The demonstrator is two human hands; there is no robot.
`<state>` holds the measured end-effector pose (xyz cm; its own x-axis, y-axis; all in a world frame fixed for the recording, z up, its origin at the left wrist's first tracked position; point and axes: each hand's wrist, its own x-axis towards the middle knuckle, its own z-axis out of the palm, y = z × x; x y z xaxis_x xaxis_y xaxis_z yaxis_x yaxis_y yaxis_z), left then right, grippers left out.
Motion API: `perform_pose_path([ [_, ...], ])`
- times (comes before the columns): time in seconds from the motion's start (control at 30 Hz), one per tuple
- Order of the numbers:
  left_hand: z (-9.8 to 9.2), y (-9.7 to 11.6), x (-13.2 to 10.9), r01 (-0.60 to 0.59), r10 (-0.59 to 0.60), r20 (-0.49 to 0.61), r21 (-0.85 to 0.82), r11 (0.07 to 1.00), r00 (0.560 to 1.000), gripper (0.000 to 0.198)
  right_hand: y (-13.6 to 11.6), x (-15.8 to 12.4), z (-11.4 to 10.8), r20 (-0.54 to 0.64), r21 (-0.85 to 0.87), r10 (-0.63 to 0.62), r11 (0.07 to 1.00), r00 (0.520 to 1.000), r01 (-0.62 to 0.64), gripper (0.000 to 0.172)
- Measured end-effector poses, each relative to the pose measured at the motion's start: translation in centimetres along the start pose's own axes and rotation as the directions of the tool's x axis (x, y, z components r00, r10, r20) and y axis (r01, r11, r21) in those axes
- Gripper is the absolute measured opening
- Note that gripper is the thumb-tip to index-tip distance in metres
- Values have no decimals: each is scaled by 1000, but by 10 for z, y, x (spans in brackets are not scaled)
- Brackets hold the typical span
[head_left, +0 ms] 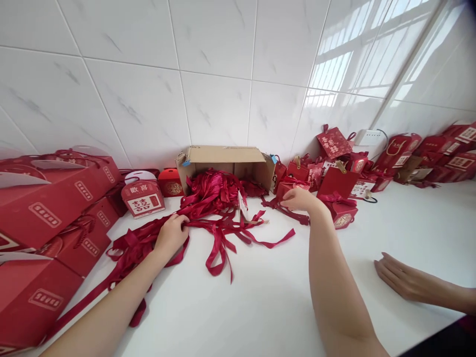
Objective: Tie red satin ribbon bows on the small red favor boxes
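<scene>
A heap of dark red ribbons (219, 208) spills from a cardboard box (226, 161) lying on its side against the tiled wall. My left hand (171, 234) is closed on a bunch of these ribbons at the left of the heap. My right hand (297, 199) reaches farther back, fingers curled on a red ribbon beside a small red gift box (288, 187). More ribbon (122, 258) trails along the white counter (260, 297) toward me under my left forearm.
Large red gift boxes (48, 208) are stacked at the left; a small house-shaped red box (143, 198) stands by them. Several small red boxes and bags (342, 193) crowd the back right. Another person's hand (403, 280) lies flat on the counter at the right.
</scene>
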<state>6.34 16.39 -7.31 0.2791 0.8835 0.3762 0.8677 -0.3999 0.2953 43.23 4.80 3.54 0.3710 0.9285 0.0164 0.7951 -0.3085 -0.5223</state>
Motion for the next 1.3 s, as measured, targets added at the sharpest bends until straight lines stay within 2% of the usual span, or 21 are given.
perform_pose_path([
  [0.1,0,1,2,66,-63,-46,57,996,997,25,-15,2,15,25,-30,-65,997,998,66,34],
  [0.2,-3,9,-2,92,-78,-119,118,989,990,36,-46,-3,35,12,-12,-193,981,981,193,60],
  [0.3,-6,23,-9,-30,45,-113,135,990,993,48,-77,-12,62,-2,13,-343,939,939,343,77],
  [0.37,-5,34,-15,-200,203,-17,107,974,979,52,-90,-16,78,2,22,-414,910,910,414,69],
  [0.47,4,44,-23,-391,383,164,17,920,909,54,-94,-16,90,-4,23,-419,908,908,419,41],
  [0.57,14,46,-26,-409,408,254,-52,911,877,55,-87,-9,87,-57,34,-397,916,916,399,24],
  [0.67,17,43,-27,-377,390,262,-98,921,883,59,-77,-4,71,-123,58,-378,920,918,387,9],
  [0.73,16,42,-27,-359,379,253,-123,925,890,63,-71,-3,56,-180,77,-347,928,920,365,6],
  [0.9,11,45,-29,-304,332,226,-153,940,916,67,-45,-2,25,-346,90,-176,971,921,220,19],
  [1.1,11,45,-26,-213,244,175,-178,961,954,67,-13,9,14,-404,4,67,997,913,-71,42],
  [1.17,12,44,-25,-196,231,169,-200,960,958,64,-14,10,16,-377,-35,45,997,925,-63,44],
  [1.2,13,43,-25,-190,227,167,-213,958,959,63,-19,10,19,-343,-52,1,998,939,-20,43],
  [1.3,15,42,-25,-189,232,158,-251,949,960,61,-41,7,40,-150,-86,-217,975,964,206,38],
])
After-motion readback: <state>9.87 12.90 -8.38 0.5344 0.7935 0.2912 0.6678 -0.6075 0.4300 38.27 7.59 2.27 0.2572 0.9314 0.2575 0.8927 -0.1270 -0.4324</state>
